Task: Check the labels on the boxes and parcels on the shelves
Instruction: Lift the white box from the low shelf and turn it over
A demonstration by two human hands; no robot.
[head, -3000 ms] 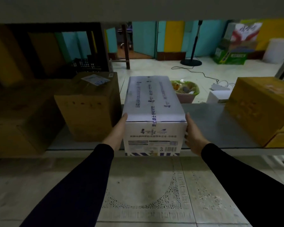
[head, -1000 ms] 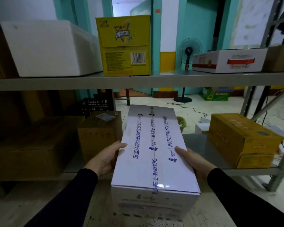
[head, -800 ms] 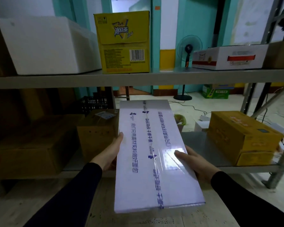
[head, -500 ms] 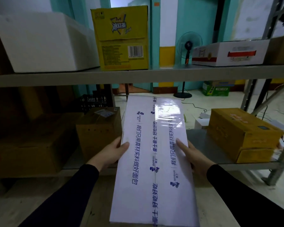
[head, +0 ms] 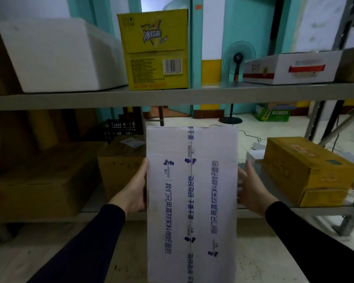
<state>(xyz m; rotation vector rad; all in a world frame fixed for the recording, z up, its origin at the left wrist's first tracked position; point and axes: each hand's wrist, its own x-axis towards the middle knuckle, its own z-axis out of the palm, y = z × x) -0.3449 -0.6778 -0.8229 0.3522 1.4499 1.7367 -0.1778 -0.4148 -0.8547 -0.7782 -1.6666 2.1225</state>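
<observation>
A: What can't you make out?
B: The long white cardboard box with blue print (head: 191, 201) runs off the frame's lower edge at six o'clock; its near end is unseen.
A: And the hands?
B: The right hand (head: 251, 190) is motion-blurred; the fingers of both are hidden behind the box's sides.
A: The yellow drink carton (head: 155, 50) at twelve?
B: Its fine print is too small.

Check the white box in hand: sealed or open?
Sealed. Printed tape runs unbroken down the centre seam of the white box, flaps flat, left hand and right hand on its sides.
</observation>
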